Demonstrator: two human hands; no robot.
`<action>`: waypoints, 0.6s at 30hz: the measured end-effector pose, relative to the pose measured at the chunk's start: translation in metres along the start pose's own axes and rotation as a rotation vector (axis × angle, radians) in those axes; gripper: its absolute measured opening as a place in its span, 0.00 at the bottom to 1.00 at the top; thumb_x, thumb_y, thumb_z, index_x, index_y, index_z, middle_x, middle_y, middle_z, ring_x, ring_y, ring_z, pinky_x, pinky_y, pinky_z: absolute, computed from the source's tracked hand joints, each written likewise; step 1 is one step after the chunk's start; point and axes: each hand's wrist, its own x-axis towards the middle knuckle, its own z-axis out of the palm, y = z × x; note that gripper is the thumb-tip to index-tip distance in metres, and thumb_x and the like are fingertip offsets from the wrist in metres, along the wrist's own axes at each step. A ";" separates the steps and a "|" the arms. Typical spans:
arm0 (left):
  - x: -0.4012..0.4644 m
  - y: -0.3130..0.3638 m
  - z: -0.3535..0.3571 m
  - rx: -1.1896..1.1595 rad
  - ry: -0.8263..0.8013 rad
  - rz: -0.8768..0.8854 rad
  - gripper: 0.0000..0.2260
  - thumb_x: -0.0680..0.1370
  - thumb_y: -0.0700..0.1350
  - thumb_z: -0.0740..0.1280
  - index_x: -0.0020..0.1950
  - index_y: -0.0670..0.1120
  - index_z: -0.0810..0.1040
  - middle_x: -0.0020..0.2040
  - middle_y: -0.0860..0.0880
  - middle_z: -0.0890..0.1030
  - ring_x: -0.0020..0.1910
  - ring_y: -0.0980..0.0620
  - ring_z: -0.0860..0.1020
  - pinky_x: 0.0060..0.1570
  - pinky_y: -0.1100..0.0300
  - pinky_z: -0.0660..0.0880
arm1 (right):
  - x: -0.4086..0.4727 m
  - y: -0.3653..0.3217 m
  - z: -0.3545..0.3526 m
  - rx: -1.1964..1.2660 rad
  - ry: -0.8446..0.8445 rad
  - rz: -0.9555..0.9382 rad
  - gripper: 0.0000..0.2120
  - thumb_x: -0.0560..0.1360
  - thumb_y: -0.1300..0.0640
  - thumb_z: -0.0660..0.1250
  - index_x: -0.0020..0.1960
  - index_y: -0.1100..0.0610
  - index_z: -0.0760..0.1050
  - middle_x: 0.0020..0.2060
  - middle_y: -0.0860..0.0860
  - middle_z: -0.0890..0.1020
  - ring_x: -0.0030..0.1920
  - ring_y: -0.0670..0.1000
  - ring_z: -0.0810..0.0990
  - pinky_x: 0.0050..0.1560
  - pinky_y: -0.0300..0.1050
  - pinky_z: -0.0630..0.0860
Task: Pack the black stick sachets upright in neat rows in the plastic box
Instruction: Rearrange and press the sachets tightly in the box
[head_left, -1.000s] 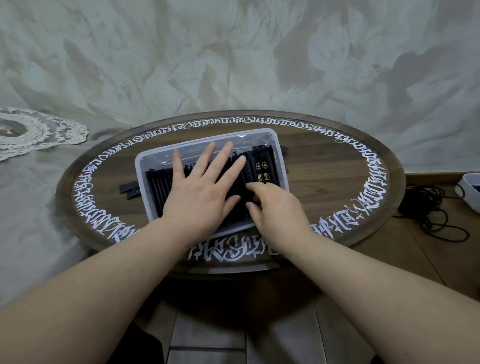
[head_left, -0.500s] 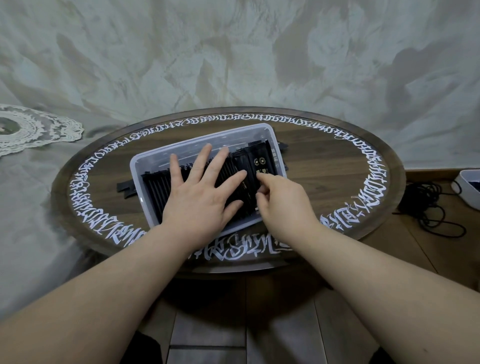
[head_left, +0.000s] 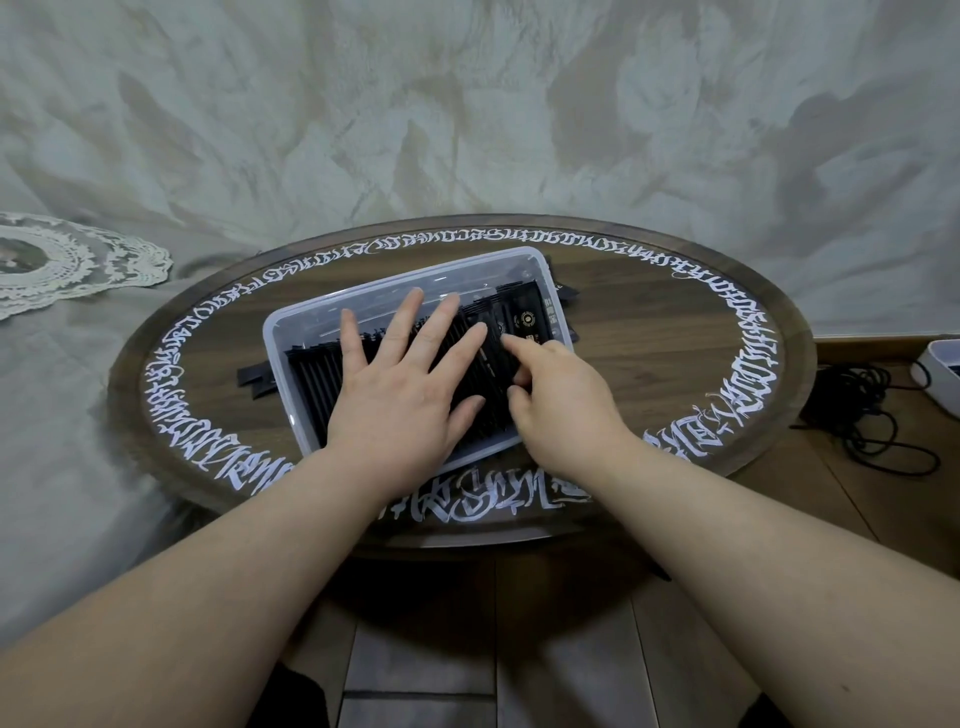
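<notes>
The left hand (head_left: 395, 395) lies flat, fingers spread, pressing the row of black stick sachets (head_left: 311, 387); the right hand (head_left: 558, 397) curls, fingertips pinching sachets in the clear plastic box (head_left: 363, 299) on the round table (head_left: 649, 332)

Under the flat left hand (head_left: 395, 395), the sachets (head_left: 311, 384) look like matt black foil. Around them, the box (head_left: 280, 332) is clear, smooth plastic. Beneath lies a dark wood-grain table (head_left: 649, 338) with glossy white lettering.
</notes>
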 end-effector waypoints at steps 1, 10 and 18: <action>0.000 0.000 0.000 -0.002 0.000 -0.001 0.28 0.77 0.61 0.55 0.75 0.54 0.62 0.78 0.48 0.58 0.77 0.43 0.53 0.68 0.30 0.44 | 0.000 -0.001 0.001 -0.006 -0.006 0.003 0.25 0.79 0.57 0.59 0.75 0.49 0.59 0.57 0.50 0.73 0.54 0.53 0.74 0.51 0.44 0.71; 0.000 0.000 -0.001 0.001 -0.003 0.000 0.28 0.76 0.61 0.56 0.75 0.54 0.62 0.78 0.48 0.58 0.77 0.44 0.53 0.68 0.31 0.42 | 0.003 -0.002 0.000 0.002 -0.057 0.064 0.23 0.79 0.55 0.59 0.73 0.50 0.61 0.56 0.51 0.78 0.55 0.53 0.76 0.53 0.46 0.72; -0.001 0.001 -0.002 -0.011 -0.022 -0.010 0.29 0.76 0.61 0.55 0.76 0.54 0.60 0.78 0.49 0.58 0.77 0.44 0.53 0.68 0.31 0.44 | -0.001 0.001 -0.002 0.014 -0.010 0.031 0.14 0.77 0.54 0.63 0.63 0.50 0.74 0.50 0.48 0.75 0.48 0.48 0.75 0.49 0.41 0.70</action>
